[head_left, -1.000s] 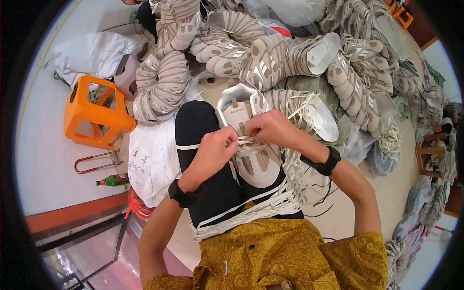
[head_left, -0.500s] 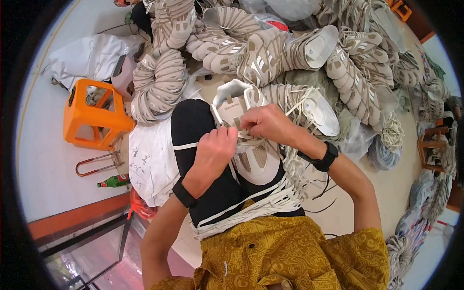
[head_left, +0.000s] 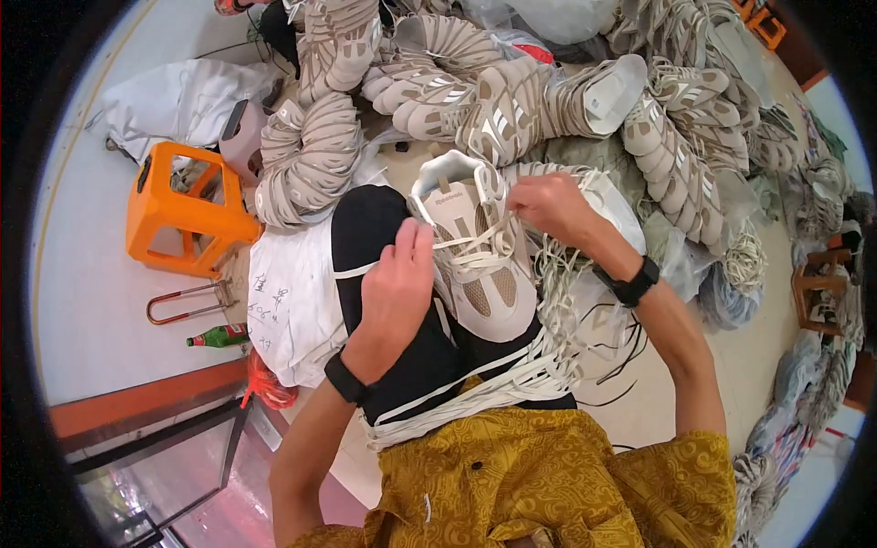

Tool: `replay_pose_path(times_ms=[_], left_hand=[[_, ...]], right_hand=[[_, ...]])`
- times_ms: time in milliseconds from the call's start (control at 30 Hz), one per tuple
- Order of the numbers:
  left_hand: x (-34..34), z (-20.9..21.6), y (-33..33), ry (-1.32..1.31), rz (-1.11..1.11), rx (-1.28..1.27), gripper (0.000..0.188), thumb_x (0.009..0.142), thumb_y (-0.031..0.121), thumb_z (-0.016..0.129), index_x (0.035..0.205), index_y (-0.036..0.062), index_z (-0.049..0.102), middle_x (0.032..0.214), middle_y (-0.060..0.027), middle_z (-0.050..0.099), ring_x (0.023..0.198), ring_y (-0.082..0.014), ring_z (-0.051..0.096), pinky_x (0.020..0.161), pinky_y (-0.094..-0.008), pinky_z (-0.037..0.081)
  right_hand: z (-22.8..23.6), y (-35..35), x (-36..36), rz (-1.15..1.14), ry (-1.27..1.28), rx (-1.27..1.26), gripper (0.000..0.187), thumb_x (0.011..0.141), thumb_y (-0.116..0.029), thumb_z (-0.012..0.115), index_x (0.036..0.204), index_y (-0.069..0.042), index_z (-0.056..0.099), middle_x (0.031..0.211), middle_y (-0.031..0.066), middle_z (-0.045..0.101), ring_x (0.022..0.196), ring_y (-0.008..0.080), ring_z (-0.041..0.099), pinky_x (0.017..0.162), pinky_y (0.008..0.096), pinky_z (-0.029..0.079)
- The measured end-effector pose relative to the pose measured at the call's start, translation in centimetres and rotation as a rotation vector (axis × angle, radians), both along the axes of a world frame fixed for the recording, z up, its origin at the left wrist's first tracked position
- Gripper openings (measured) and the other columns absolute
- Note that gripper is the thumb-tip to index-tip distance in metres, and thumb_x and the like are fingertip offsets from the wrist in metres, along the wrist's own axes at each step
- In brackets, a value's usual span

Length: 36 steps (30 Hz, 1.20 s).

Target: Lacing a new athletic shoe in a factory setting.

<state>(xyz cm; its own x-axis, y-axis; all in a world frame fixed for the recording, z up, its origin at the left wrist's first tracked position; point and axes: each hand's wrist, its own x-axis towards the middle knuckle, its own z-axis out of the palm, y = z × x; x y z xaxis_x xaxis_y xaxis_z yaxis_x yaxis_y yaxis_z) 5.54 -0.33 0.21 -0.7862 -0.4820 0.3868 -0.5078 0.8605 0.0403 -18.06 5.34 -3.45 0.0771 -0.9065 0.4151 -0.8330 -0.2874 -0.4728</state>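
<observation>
A beige-and-white shoe upper [head_left: 498, 306] lies across my thighs, its toe toward me and its padded collar away. White shoelace [head_left: 475, 260] crosses its lower eyelets. On the left of the upper, my left hand [head_left: 399, 288] is closed, fingers together, where one lace strand meets it; the fingertips partly hide the strand. My right hand [head_left: 553, 205] pinches another strand beside the upper's right edge. Both hands are raised off the shoe's tongue [head_left: 450, 205]. A bundle of loose white laces [head_left: 493, 393] is draped over my lap.
Stacks of nested shoe uppers [head_left: 311, 160] fill the floor ahead. An orange stool [head_left: 187, 215] stands at left, near a green bottle [head_left: 217, 336] and a U-shaped metal bar [head_left: 187, 303]. Lace coils [head_left: 743, 260] sit at right, beside plastic bags.
My hands have moved apart, left hand to the left and right hand up and right, drawing lace strands outward. The crossed laces and tongue are now more exposed.
</observation>
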Motion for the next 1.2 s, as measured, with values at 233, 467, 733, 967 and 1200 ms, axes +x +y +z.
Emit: replay_pose_path(times_ms=[233,467,733,967,1200], left_hand=[[1.6,0.0,-3.6,-0.213,-0.019,0.012,0.007,0.070,0.003,0.051,0.075,0.0058,0.047,0.067,-0.0087,0.052,0.059,-0.0224,0.058,0.047,-0.0322,0.046],[5.8,2.3,-8.8,-0.191,0.114,-0.073,0.002,0.074,0.005,0.050,0.076,0.0052,0.048,0.064,-0.0115,0.052,0.056,-0.0295,0.055,0.048,-0.0378,0.043],[5.1,3.0,-7.6,-0.074,0.099,0.027,0.005,0.079,0.011,0.053,0.082,0.0069,0.052,0.070,-0.0113,0.056,0.063,-0.0299,0.056,0.052,-0.0370,0.044],[4.2,2.6,-7.2,-0.012,0.021,0.045,0.008,0.077,0.009,0.053,0.075,0.0056,0.046,0.064,-0.0098,0.051,0.062,-0.0270,0.055,0.050,-0.0362,0.043],[4.8,2.3,-7.4,-0.054,0.047,0.106,0.009,0.077,0.009,0.055,0.085,0.0068,0.054,0.076,-0.0105,0.058,0.068,-0.0291,0.057,0.056,-0.0363,0.046]], right_hand=[[1.9,2.3,2.7,-0.028,-0.035,-0.060,0.011,0.059,-0.003,0.059,0.069,-0.007,0.057,0.065,0.0047,0.054,0.068,0.0244,0.054,0.059,0.0348,0.044],[-0.5,1.0,3.1,0.069,-0.065,-0.108,0.008,0.058,-0.006,0.056,0.066,-0.008,0.058,0.059,0.0057,0.051,0.061,0.0244,0.054,0.054,0.0346,0.044],[1.6,1.0,2.4,-0.130,0.043,-0.186,0.008,0.059,-0.005,0.056,0.067,-0.007,0.057,0.065,0.0052,0.053,0.064,0.0220,0.054,0.053,0.0317,0.044],[1.7,1.3,5.9,0.197,0.224,0.056,0.012,0.059,-0.005,0.056,0.071,-0.007,0.056,0.070,0.0050,0.055,0.070,0.0227,0.054,0.054,0.0319,0.044],[2.9,-0.5,5.9,0.218,0.039,0.063,0.014,0.056,-0.001,0.060,0.067,-0.010,0.059,0.060,0.0037,0.053,0.061,0.0226,0.052,0.052,0.0329,0.043]])
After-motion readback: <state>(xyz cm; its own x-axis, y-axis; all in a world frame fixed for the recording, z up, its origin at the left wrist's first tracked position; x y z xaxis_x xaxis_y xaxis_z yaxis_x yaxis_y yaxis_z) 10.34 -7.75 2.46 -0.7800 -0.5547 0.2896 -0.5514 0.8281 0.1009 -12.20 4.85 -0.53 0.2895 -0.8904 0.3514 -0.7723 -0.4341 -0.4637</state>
